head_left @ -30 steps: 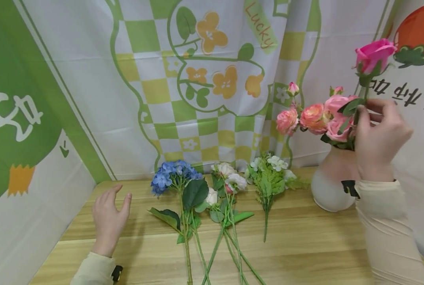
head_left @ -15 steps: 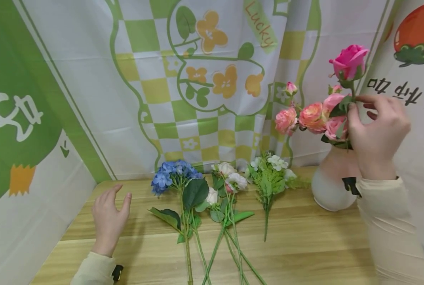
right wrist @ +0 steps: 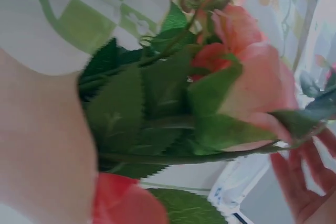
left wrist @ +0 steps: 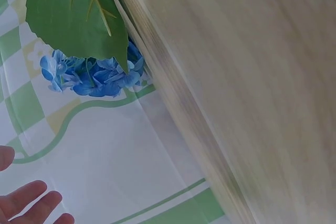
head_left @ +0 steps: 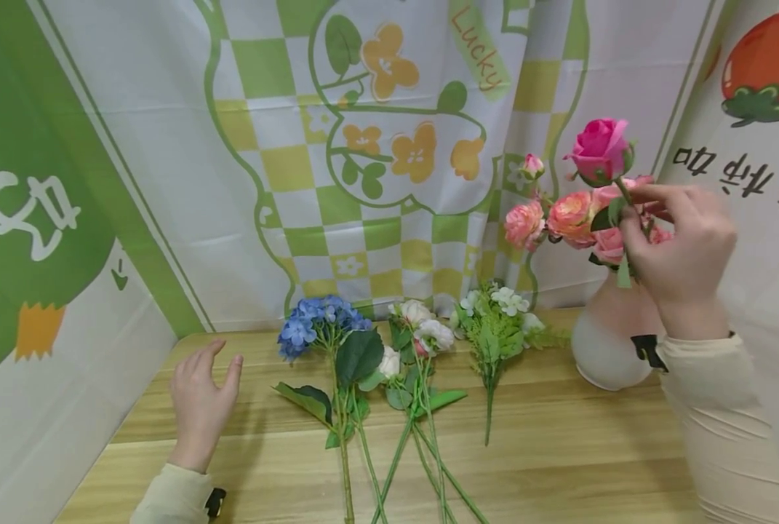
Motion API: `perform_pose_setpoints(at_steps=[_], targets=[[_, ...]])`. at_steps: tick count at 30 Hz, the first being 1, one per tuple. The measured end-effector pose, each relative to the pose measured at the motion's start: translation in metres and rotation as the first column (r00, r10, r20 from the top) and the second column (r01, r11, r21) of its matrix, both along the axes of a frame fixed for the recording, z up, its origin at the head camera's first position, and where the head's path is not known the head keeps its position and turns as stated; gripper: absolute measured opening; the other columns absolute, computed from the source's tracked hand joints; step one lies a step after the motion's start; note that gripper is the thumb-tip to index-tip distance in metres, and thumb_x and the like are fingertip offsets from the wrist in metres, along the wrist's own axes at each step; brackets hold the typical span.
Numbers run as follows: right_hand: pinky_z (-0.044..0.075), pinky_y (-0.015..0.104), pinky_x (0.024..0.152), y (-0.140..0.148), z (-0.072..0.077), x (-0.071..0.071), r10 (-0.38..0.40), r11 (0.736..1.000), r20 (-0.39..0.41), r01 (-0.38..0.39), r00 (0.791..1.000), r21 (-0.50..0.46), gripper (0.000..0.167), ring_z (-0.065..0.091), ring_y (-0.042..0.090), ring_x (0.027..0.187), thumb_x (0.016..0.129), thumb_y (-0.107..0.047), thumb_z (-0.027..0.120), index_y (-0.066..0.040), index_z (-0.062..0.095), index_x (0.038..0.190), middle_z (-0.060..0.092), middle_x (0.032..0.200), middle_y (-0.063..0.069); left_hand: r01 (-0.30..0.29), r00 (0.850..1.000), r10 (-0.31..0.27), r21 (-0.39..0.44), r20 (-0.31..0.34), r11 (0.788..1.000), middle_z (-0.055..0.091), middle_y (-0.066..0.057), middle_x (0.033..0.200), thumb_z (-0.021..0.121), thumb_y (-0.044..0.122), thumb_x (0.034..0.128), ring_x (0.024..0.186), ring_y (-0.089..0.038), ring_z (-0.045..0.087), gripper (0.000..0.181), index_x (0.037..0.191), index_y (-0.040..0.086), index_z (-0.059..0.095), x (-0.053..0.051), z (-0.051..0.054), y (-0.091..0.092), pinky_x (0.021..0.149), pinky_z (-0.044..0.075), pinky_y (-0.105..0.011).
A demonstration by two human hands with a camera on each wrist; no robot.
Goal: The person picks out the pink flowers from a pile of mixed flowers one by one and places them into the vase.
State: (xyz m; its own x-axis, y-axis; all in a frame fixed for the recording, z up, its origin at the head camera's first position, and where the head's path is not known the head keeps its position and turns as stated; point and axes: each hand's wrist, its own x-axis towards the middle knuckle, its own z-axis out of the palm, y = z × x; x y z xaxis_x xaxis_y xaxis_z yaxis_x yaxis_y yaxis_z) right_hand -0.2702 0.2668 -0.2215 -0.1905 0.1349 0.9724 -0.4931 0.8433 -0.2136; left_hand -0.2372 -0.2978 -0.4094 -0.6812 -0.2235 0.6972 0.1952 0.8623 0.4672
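My right hand (head_left: pixel 686 247) pinches the stem of a hot-pink rose (head_left: pixel 600 151) between thumb and fingers. The bloom leans left above the pink and white vase (head_left: pixel 605 346), and the lower stem is hidden behind my hand. Pink roses and coral blooms (head_left: pixel 571 218) stand in the vase. In the right wrist view, the fingers (right wrist: pixel 299 179) show beside leaves and a pink rose (right wrist: pixel 260 90) coming out of the vase mouth. My left hand (head_left: pixel 202 404) holds nothing over the table's left side, fingers relaxed and thumb apart. Nearest to it lies a blue hydrangea (head_left: pixel 320 324).
On the wooden table (head_left: pixel 559 451), white flowers (head_left: pixel 433 336) with crossed green stems lie right of the hydrangea. A short green sprig with white blossoms (head_left: pixel 494 335) lies between them and the vase. Printed cloth (head_left: pixel 376 247) hangs behind and at both sides.
My right hand has moved left and slightly down with the rose. The bloom has come lower and tipped from leaning right to leaning left. My left hand has stayed still.
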Motion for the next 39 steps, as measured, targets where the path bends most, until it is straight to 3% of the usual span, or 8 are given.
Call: perform_pose_setpoints(at_steps=[2, 10, 16, 23, 25, 28, 33, 39], targets=[[0.036, 0.007, 0.082, 0.0, -0.002, -0.001, -0.014, 1.0, -0.021, 0.014, 1.0, 0.0, 0.025, 0.062, 0.036, 0.076, 0.087, -0.021, 0.062, -0.001, 0.073, 0.098, 0.068, 0.087, 0.021, -0.001, 1.0, 0.001, 0.001, 0.006, 1.0, 0.06, -0.027, 0.119, 0.065, 0.018, 0.0877, 0.11, -0.045, 0.049, 0.04, 0.121, -0.005, 0.058, 0.0, 0.0, 0.0, 0.094, 0.033, -0.059], [0.03, -0.004, 0.077, 0.01, -0.006, -0.001, -0.231, 0.967, -0.064, 0.222, 0.971, -0.122, 0.032, 0.064, 0.038, 0.078, 0.093, -0.027, 0.055, 0.001, 0.07, 0.098, 0.067, 0.09, 0.021, -0.002, 1.0, 0.002, -0.001, 0.002, 1.0, 0.06, -0.027, 0.119, 0.065, 0.017, 0.0875, 0.11, -0.044, 0.05, 0.04, 0.121, -0.005, 0.058, 0.0, 0.001, -0.001, 0.094, 0.034, -0.058], [0.029, -0.003, 0.075, 0.016, -0.013, -0.008, -0.264, 0.948, 0.044, 0.268, 0.964, -0.173, 0.032, 0.067, 0.033, 0.08, 0.093, -0.027, 0.053, 0.0, 0.069, 0.098, 0.068, 0.091, 0.019, -0.009, 1.0, 0.009, 0.002, 0.007, 1.0, 0.059, -0.026, 0.12, 0.065, 0.018, 0.0882, 0.11, -0.044, 0.05, 0.041, 0.121, -0.005, 0.058, 0.0, 0.002, -0.002, 0.095, 0.034, -0.057], [0.025, 0.0, 0.068, 0.021, -0.039, -0.016, -0.293, 0.916, 0.1, 0.31, 0.951, -0.255, 0.026, 0.041, -0.025, 0.07, 0.088, -0.02, 0.055, -0.002, 0.072, 0.093, 0.071, 0.086, 0.015, -0.002, 1.0, 0.002, -0.003, 0.007, 1.0, 0.06, -0.027, 0.119, 0.065, 0.017, 0.0877, 0.11, -0.045, 0.05, 0.04, 0.12, -0.006, 0.058, 0.001, 0.002, -0.002, 0.096, 0.033, -0.06], [0.024, 0.001, 0.068, 0.02, -0.039, -0.016, -0.307, 0.909, 0.109, 0.325, 0.945, -0.261, 0.026, 0.036, -0.029, 0.07, 0.088, -0.021, 0.055, -0.001, 0.071, 0.093, 0.07, 0.085, 0.016, 0.002, 1.0, -0.003, -0.008, -0.002, 1.0, 0.06, -0.027, 0.119, 0.065, 0.017, 0.0874, 0.11, -0.045, 0.051, 0.04, 0.12, -0.006, 0.058, 0.0, 0.001, -0.001, 0.096, 0.033, -0.059], [0.026, 0.008, 0.067, 0.018, -0.037, -0.016, -0.299, 0.906, 0.141, 0.327, 0.944, -0.267, 0.027, 0.041, -0.021, 0.07, 0.088, -0.019, 0.052, 0.0, 0.07, 0.093, 0.067, 0.085, 0.017, 0.002, 1.0, -0.002, -0.013, -0.014, 1.0, 0.06, -0.027, 0.119, 0.065, 0.017, 0.0876, 0.109, -0.045, 0.051, 0.04, 0.119, -0.006, 0.058, 0.0, 0.0, -0.001, 0.096, 0.033, -0.059], [0.031, 0.025, 0.067, 0.016, -0.034, -0.016, -0.26, 0.926, 0.158, 0.292, 0.953, -0.238, 0.027, 0.06, 0.03, 0.077, 0.09, -0.018, 0.053, 0.004, 0.068, 0.092, 0.067, 0.083, 0.021, -0.007, 0.999, 0.006, -0.015, -0.039, 1.0, 0.061, -0.027, 0.117, 0.066, 0.015, 0.0858, 0.108, -0.045, 0.052, 0.039, 0.118, -0.007, 0.059, -0.001, 0.002, -0.002, 0.095, 0.034, -0.058], [0.033, 0.031, 0.069, 0.017, -0.039, -0.014, -0.247, 0.936, 0.192, 0.286, 0.95, -0.208, 0.026, 0.059, 0.033, 0.079, 0.092, -0.018, 0.054, 0.004, 0.068, 0.095, 0.067, 0.086, 0.023, -0.01, 0.999, 0.009, -0.019, -0.039, 1.0, 0.061, -0.028, 0.116, 0.066, 0.016, 0.0862, 0.108, -0.045, 0.052, 0.039, 0.117, -0.007, 0.06, 0.0, 0.002, -0.003, 0.093, 0.035, -0.058]])
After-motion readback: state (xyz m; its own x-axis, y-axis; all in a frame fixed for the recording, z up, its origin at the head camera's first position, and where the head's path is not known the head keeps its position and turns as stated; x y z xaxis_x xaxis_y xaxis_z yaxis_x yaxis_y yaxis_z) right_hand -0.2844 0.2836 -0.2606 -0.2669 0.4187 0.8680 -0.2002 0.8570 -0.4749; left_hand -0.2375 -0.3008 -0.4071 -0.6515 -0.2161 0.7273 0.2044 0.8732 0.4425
